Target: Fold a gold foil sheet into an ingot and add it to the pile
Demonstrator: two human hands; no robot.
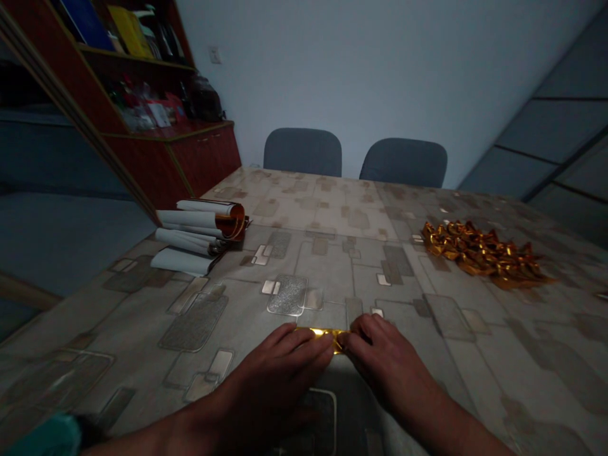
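Note:
A small folded strip of shiny gold foil paper (338,343) lies on the patterned tablecloth close in front of me. My left hand (282,364) presses on its left part, the fingers closed together and laid over the foil. At the right end, my right hand (387,348) pinches the strip between thumb and curled fingers. Both hands cover much of the foil, so only its middle and upper edge show.
Folded sheets (190,237), white outside and gold inside, lie at the table's left. Several folded gold foil pieces (479,250) sit in a cluster on the right. Two grey chairs (303,151) stand beyond the far edge, and a red-brown cabinet (204,158) is back left.

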